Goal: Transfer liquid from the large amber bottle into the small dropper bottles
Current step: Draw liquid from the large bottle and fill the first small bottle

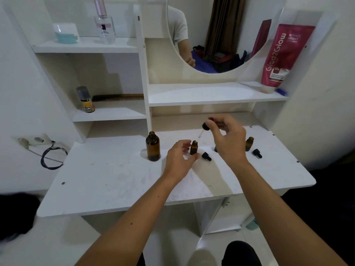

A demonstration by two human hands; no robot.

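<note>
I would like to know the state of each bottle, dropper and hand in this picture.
Large amber bottle: upright, uncapped.
Middle small bottle: upright, open.
Right small bottle: upright, open.
Dropper: lifted, pinched by right hand.
Two dropper caps: lying on table.
Left hand: open beside middle bottle.

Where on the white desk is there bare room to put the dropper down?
Bare: the wide front of the desk, left and in front of the large amber bottle. Crowded: the back strip between that bottle and the right small bottle, with loose dropper caps.
</note>
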